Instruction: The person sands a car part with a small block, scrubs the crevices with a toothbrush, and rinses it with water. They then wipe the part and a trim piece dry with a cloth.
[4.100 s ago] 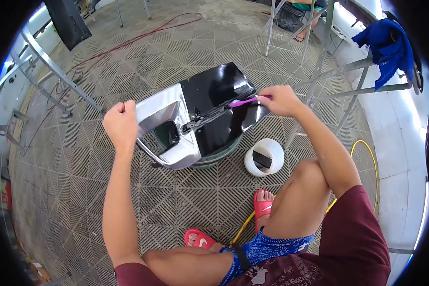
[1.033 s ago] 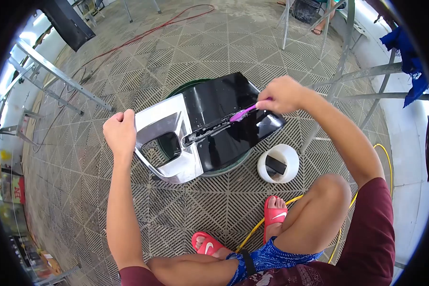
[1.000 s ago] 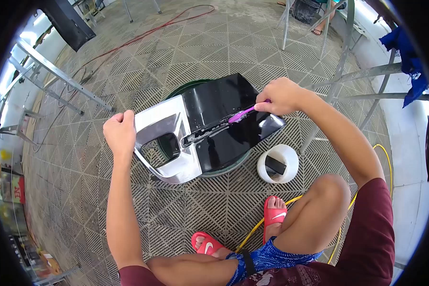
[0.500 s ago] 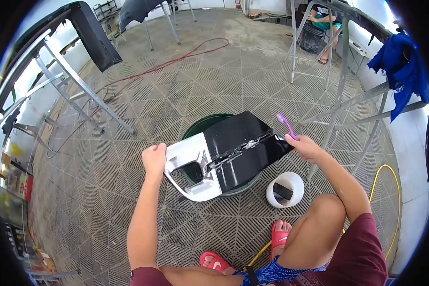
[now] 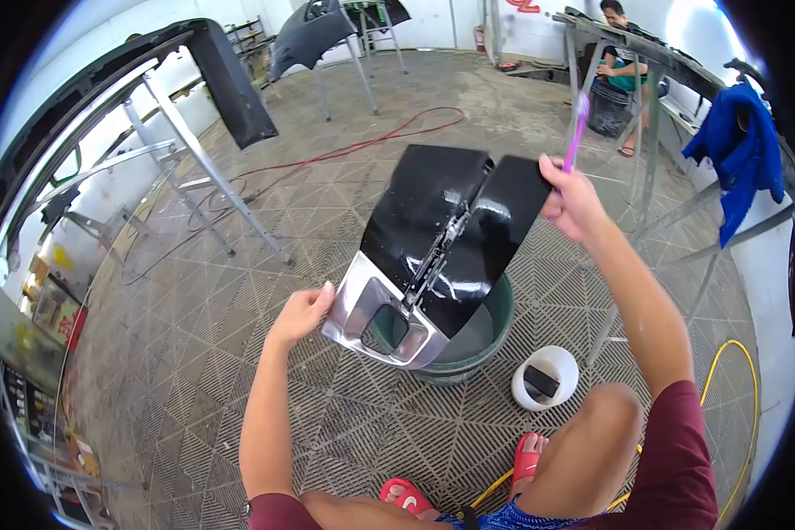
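Observation:
A glossy black and silver car trim panel (image 5: 433, 212) is held up at a tilt over a dark green bucket (image 5: 503, 322). A rough seam with whitish residue runs between its black sections, and its silver end has an opening. My left hand (image 5: 302, 315) grips the silver end at its left edge, with the thumb on the near side and the fingers partly hidden. Closed on the upper right black corner, my right hand (image 5: 577, 199) also holds a purple toothbrush (image 5: 578, 132) upright, bristle head at the top.
A white tub (image 5: 567, 364) holding a dark block (image 5: 541, 382) stands right of the bucket. Metal stands (image 5: 194, 159) carry car parts at left and right. A blue cloth (image 5: 740, 146) hangs at right. Red (image 5: 389, 137) and yellow (image 5: 724, 353) hoses cross the floor. Another person (image 5: 623, 71) sits far back.
The panel has swung from nearly level to steeply tilted, its right black end rising. My right hand has moved up with the toothbrush, and more of the bucket shows. The camera view has tipped upward.

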Motion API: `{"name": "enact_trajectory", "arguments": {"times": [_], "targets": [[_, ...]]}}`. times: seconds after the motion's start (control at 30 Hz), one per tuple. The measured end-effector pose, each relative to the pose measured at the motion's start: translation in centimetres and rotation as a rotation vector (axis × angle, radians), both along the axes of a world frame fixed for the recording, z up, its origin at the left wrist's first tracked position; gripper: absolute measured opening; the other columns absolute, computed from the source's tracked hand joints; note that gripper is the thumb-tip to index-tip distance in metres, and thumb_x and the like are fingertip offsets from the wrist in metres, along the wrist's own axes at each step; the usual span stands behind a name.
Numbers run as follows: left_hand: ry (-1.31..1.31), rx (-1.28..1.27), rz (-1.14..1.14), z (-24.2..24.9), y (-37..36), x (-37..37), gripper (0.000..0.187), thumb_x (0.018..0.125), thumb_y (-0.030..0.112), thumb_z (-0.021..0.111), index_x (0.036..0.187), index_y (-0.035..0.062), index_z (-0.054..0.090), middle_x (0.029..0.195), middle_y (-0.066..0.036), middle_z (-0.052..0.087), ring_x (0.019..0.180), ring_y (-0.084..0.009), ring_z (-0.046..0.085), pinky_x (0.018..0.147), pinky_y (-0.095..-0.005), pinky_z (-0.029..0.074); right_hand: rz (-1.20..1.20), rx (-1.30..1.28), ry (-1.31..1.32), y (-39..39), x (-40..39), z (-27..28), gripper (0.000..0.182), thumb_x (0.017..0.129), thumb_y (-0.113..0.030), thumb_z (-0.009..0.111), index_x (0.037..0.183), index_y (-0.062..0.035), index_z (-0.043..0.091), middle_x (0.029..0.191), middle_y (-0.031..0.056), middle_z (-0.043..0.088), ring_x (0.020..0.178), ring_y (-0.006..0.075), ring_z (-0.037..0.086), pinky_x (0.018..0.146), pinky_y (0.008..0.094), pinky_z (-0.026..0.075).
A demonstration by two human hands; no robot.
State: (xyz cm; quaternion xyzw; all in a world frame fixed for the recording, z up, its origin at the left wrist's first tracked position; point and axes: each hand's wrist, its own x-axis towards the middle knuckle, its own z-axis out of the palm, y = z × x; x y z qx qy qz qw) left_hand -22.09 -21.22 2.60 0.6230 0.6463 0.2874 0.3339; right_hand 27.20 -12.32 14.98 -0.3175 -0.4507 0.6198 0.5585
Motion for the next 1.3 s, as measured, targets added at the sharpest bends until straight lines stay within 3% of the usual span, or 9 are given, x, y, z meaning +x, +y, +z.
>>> {"name": "enact_trajectory", "arguments": {"times": [0.13, 0.23, 0.3, 0.4, 0.5, 0.63, 0.77, 1.1, 1.3], "targets": [[-0.735, 0.332, -0.288, 7.1, -2.1, 3.2, 0.067, 0.1, 0.053, 0.068, 0.138, -0.0018, 0.059, 0.137, -0.013, 0.064, 0.123, -0.0207, 0.063, 0.102, -0.0393, 0.053, 0.293, 0.171, -0.088, 0.8, -6.8, 5.7, 0.024, 0.106, -0.034, 0.064, 0.092, -0.0179, 0.054, 0.067, -0.0106, 0.041, 0.05, 0.004, 0.031, 0.049, 0.0239, 0.025], [-1.033, 0.209, -0.357, 10.7, -4.8, 3.4, 0.055, 0.101, 0.038, 0.072, 0.136, -0.0014, 0.06, 0.132, -0.012, 0.068, 0.12, -0.019, 0.065, 0.1, -0.0404, 0.055, 0.398, 0.22, -0.144, 0.5, -12.8, 8.6, 0.025, 0.106, -0.036, 0.064, 0.091, -0.0191, 0.052, 0.068, -0.0116, 0.039, 0.051, 0.0033, 0.03, 0.05, 0.0241, 0.024], [-0.984, 0.146, -0.136, 10.7, -6.0, 1.7, 0.044, 0.103, 0.028, 0.07, 0.135, 0.0, 0.06, 0.127, -0.01, 0.07, 0.117, -0.0164, 0.066, 0.098, -0.0395, 0.057, 0.431, 0.242, -0.144, 0.2, -16.7, 10.2, 0.025, 0.106, -0.038, 0.063, 0.095, -0.0174, 0.054, 0.071, -0.0102, 0.041, 0.053, 0.0018, 0.029, 0.05, 0.0241, 0.022], [-0.93, 0.365, 0.086, 12.5, -10.8, 1.7, 0.033, 0.106, 0.022, 0.065, 0.131, 0.0005, 0.063, 0.123, -0.007, 0.072, 0.113, -0.0139, 0.066, 0.099, -0.0353, 0.054, -0.053, 0.768, -0.651, 1.0, -21.2, 9.8, 0.047, 0.109, -0.048, 0.053, 0.127, -0.0053, 0.058, 0.096, 0.006, 0.068, 0.067, 0.0171, 0.059, 0.065, 0.0377, 0.048], [-0.741, 0.629, 0.396, 14.6, -16.0, 2.9, 0.03, 0.109, 0.02, 0.06, 0.13, -0.0008, 0.063, 0.121, -0.006, 0.071, 0.108, -0.012, 0.065, 0.1, -0.0311, 0.051, -0.221, 0.794, -0.552, -3.8, -23.1, 7.1, 0.049, 0.11, -0.047, 0.05, 0.13, -0.0043, 0.06, 0.093, 0.0133, 0.069, 0.078, 0.0223, 0.065, 0.079, 0.0427, 0.051], [-0.61, 0.843, 0.666, 14.9, -20.0, 4.4, 0.026, 0.109, 0.02, 0.06, 0.123, -0.0019, 0.065, 0.116, -0.006, 0.072, 0.103, -0.0103, 0.064, 0.096, -0.0285, 0.051, -0.114, 0.616, -0.507, -12.8, -25.5, -0.1, 0.032, 0.108, -0.03, 0.056, 0.106, -0.0042, 0.073, 0.073, 0.0141, 0.061, 0.068, 0.0239, 0.062, 0.069, 0.0384, 0.051], [-0.386, 1.03, 0.856, 13.9, -21.4, 6.2, 0.028, 0.11, 0.02, 0.06, 0.123, -0.0035, 0.064, 0.11, -0.003, 0.071, 0.098, -0.0082, 0.061, 0.091, -0.026, 0.049, 0.067, 0.618, -0.436, -18.2, -28.0, -4.7, 0.023, 0.103, -0.024, 0.064, 0.103, -0.0034, 0.075, 0.081, 0.0169, 0.07, 0.072, 0.0334, 0.07, 0.066, 0.0407, 0.053], [0.059, 1.177, 0.782, 12.9, -23.5, 8.1, 0.032, 0.108, 0.018, 0.062, 0.129, -0.0061, 0.061, 0.117, -0.008, 0.07, 0.105, -0.0121, 0.063, 0.096, -0.0261, 0.047, 0.066, 0.648, -0.574, -20.0, -28.2, -4.6, 0.028, 0.105, -0.029, 0.058, 0.096, -0.0081, 0.075, 0.074, 0.0155, 0.07, 0.07, 0.0365, 0.07, 0.064, 0.047, 0.054], [-0.032, 1.281, 0.643, 11.7, -23.6, 6.8, 0.034, 0.107, 0.014, 0.062, 0.135, -0.0058, 0.057, 0.122, -0.01, 0.069, 0.108, -0.0146, 0.065, 0.099, -0.0305, 0.051, 0.798, 0.307, -0.256, -17.6, -27.6, -4.8, 0.032, 0.104, -0.03, 0.059, 0.087, -0.0073, 0.072, 0.074, 0.0182, 0.07, 0.072, 0.0391, 0.07, 0.064, 0.049, 0.052]]}}
